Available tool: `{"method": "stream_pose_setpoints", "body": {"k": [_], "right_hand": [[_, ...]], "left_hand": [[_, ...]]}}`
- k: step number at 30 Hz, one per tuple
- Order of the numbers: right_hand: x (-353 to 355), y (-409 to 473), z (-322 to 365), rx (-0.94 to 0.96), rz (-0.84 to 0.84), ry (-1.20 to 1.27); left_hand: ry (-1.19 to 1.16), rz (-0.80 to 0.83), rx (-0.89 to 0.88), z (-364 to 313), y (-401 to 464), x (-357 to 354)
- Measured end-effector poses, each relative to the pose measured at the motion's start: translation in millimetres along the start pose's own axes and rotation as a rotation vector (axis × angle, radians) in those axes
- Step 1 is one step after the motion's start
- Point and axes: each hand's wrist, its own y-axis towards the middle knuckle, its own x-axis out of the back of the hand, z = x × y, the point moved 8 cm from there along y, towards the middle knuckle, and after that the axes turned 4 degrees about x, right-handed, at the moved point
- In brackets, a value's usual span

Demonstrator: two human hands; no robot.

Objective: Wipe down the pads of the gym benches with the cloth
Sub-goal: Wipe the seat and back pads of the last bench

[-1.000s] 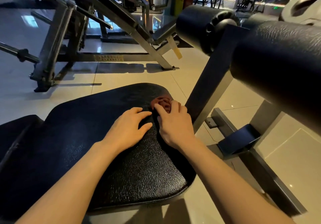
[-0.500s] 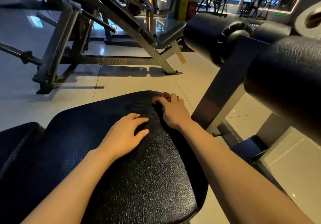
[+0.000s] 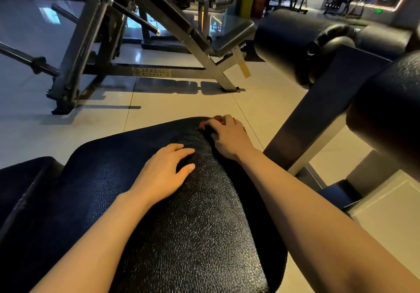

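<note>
While the wipe is under way: it has reached the far end of the black bench pad (image 3: 193, 213).
Cloth: the reddish cloth (image 3: 217, 119) is bunched at the pad's far right edge, mostly hidden under the right hand (image 3: 229, 137).
Right fingers: curled over the cloth, pressing it to the pad.
Left hand (image 3: 164, 173): flat on the pad, fingers loosely spread, holding nothing.
Done: cannot tell; no visible streaks.
Left: likely the roller pads (image 3: 295, 42) at right.
</note>
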Motion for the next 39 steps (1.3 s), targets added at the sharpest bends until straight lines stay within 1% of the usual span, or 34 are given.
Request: {"method": "stream_pose_setpoints", "body": {"k": [3, 8, 9, 11, 13, 14, 16, 19, 22, 24, 26, 29, 31, 32, 36, 37, 39], "right_hand": [[-1, -1, -9, -0.114, 0.000, -0.007], [-3, 19, 1, -0.134, 0.006, -0.050], [-3, 22, 6, -0.092, -0.010, -0.082], [-8, 23, 28, 0.069, -0.007, -0.086], [-20, 16, 64, 0.267, 0.056, -0.029], [-24, 9, 79, 0.335, 0.090, -0.012], [-24, -6, 89, 0.381, 0.120, 0.023], [-7, -30, 65, 0.333, 0.112, 0.065], [7, -55, 22, 0.164, 0.070, 0.022], [11, -74, 24, 0.090, 0.045, -0.021], [6, -97, 59, 0.115, 0.037, -0.019], [-4, -146, 121, 0.291, 0.023, 0.021], [0, -174, 127, 0.364, 0.021, 0.010], [7, -184, 118, 0.352, 0.014, 0.002], [32, -217, 56, 0.108, -0.082, 0.007], [35, -225, 54, 0.054, -0.128, 0.004], [34, -243, 73, 0.001, -0.214, -0.036]], "left_hand": [[-0.016, 0.014, 0.002, 2, 0, -1], [-0.009, 0.033, 0.000, 2, -1, -1], [-0.008, 0.033, 0.005, 3, -2, -1], [0.007, 0.023, 0.015, 4, -3, 1], [0.031, -0.009, 0.035, 4, -7, 4], [0.039, -0.027, 0.052, 5, -10, 6], [0.049, -0.044, 0.086, 8, -20, 10], [0.062, -0.034, 0.114, 11, -45, 16], [0.076, 0.001, 0.090, 6, -77, 16], [0.086, -0.006, 0.073, 5, -99, 17], [0.089, -0.023, 0.073, 8, -118, 20], [0.103, -0.044, 0.063, 5, -136, 27], [0.100, -0.066, 0.026, -3, -146, 34], [0.093, -0.065, 0.007, -6, -153, 35], [0.071, -0.027, -0.016, -12, -187, 21], [0.066, -0.040, -0.013, -11, -196, 17], [0.049, -0.089, -0.008, -10, -211, 15]]}}
